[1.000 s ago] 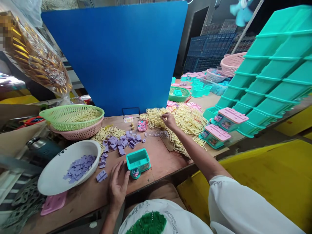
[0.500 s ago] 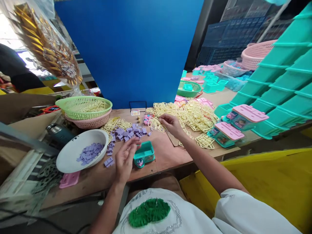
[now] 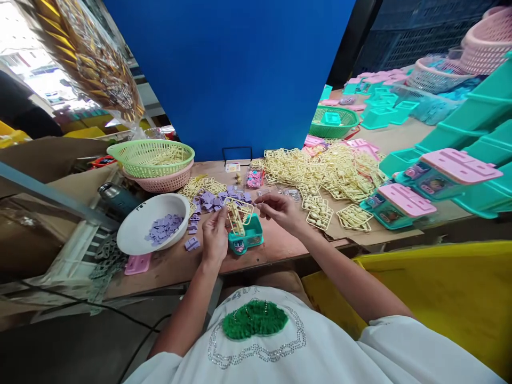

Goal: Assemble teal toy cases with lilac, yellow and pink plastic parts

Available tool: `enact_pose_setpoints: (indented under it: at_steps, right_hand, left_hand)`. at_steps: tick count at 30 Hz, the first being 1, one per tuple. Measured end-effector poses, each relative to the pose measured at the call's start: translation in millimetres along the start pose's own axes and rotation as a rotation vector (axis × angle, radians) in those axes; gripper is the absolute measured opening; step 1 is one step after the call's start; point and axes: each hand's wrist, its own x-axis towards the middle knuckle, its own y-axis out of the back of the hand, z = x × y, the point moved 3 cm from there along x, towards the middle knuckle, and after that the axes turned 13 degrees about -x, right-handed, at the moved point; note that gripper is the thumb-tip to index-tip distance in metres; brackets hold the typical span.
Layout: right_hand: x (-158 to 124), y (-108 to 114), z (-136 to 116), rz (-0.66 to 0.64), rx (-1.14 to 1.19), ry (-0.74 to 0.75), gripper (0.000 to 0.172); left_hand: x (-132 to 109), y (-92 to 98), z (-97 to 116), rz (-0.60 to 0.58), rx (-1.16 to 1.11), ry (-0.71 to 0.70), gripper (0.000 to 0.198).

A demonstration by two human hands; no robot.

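A cream plastic parts frame [image 3: 237, 220] is pinched between the thumb and fingers of my left hand [image 3: 215, 237], raised above a small teal box [image 3: 253, 237]. The box stands open on the table with a printed picture on its front. My right hand [image 3: 282, 214] has thumb and forefinger closed close to the frame's right edge; what is between the fingertips, if anything, is too small to make out. Loose purple pieces [image 3: 210, 201] lie behind my left hand. A large pile of cream parts frames [image 3: 296, 168] spreads beyond my right hand.
On the left are a white bowl [image 3: 132, 242] of purple pieces, a green basket [image 3: 120, 154] on a pink one, and a flask [image 3: 116, 197]. Pink-lidded teal boxes [image 3: 404, 205] stand right, before stacked teal boxes. A blue panel [image 3: 232, 74] rises behind; a yellow bin [image 3: 436, 288] sits front right.
The cream parts frame has come from the table's back to above the teal box and is now in my left hand. My right hand has drawn nearer my left. The view has shifted.
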Motion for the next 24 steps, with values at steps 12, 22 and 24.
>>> enact_pose_setpoints:
  at_steps: [12,22,24]
  right_hand:
    - [-25,-45,-22,0.01,0.102,-0.108,0.087]
    - [-1,-53,-20,0.139,-0.159,0.131,0.044]
    - [3,-49,-23,0.152,-0.113,0.097,0.05]
  left_hand:
    - [0,-1.4,10,0.087,0.258,-0.261,0.047]
    - [2,0.9,22,0.175,0.089,-0.247,0.059]
    - [3,5.0,17,0.217,-0.076,-0.169,0.059]
